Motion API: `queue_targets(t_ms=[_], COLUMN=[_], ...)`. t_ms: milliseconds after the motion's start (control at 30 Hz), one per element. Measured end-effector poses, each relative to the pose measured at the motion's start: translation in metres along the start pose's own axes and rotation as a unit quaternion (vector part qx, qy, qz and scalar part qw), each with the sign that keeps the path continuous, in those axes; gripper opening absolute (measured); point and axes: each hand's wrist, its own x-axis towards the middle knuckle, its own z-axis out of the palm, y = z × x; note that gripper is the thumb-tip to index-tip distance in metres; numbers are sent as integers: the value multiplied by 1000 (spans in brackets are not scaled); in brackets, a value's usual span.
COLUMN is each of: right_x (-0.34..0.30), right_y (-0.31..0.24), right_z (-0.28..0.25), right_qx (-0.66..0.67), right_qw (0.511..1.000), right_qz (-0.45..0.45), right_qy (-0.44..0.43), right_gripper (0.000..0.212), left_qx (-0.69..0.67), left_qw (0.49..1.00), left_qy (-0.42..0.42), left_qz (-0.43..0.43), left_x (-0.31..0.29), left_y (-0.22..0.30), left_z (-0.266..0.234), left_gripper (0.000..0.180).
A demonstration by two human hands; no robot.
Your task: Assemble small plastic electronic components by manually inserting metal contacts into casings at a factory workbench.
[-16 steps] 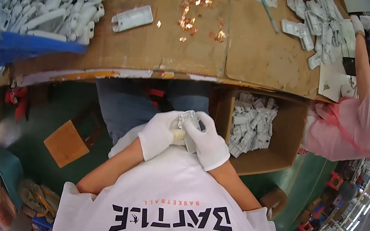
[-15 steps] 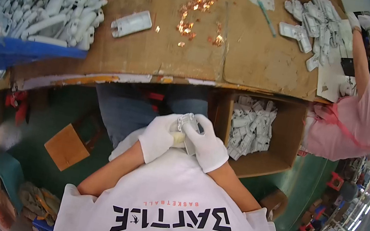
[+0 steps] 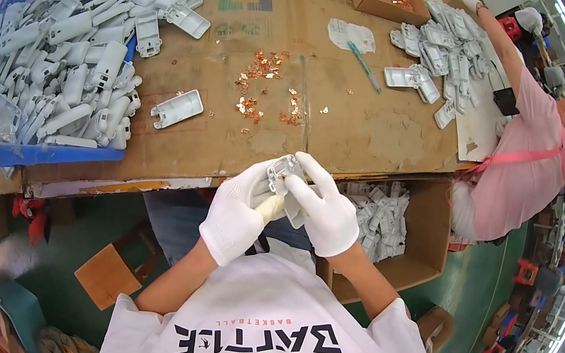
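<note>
Both my hands wear white gloves and are closed round a small pale-grey plastic shell (image 3: 285, 167), held at the table's front edge. My left hand (image 3: 237, 208) grips its left side; a cream-coloured covering (image 3: 269, 207) shows at the thumb. My right hand (image 3: 327, 213) holds the right side, with its thumb pressed over the shell's inside. Part of the shell is hidden by the fingers. On the cardboard-covered table (image 3: 226, 151) ahead lie a similar open shell (image 3: 178, 110) and scattered small copper-coloured pieces (image 3: 267, 66).
At left stands a blue crate (image 3: 36, 160) heaped with grey shells. A cardboard box (image 3: 430, 229) with shells is at right, below the table top. Farther off are a box of copper pieces (image 3: 393, 12), a teal pen (image 3: 364, 67), piled shells (image 3: 438, 41) and a person in pink (image 3: 524, 155).
The view has shifted to take in more of the table. My hands, still round the shell, now overlap the table's front edge instead of my lap.
</note>
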Motion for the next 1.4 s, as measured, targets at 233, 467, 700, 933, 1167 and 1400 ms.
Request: queue_targets(t_ms=[233, 467, 700, 933, 1167, 1400], right_x=[8, 25, 89, 170, 204, 183], right_y=[8, 34, 129, 390, 242, 179], right_z=[-6, -18, -47, -120, -66, 15], right_qx=[16, 100, 74, -306, -101, -40], right_qw=[1000, 994, 982, 861, 994, 990], right_qz=[-6, 39, 52, 340, 32, 40], right_qy=[-18, -5, 166, 224, 18, -130], right_gripper=[40, 33, 23, 21, 28, 19], left_qx=[-20, 58, 103, 717, 736, 639], left_qw=[1000, 998, 981, 604, 608, 670], left_qy=[13, -19, 34, 326, 257, 240], left_qz=[-5, 25, 163, 120, 152, 290], left_x=[4, 39, 74, 75, 93, 94], left_y=[11, 23, 20, 1, -10, -20], left_z=[8, 22, 27, -67, -104, -119], left_gripper=[48, 47, 55, 63, 44, 29])
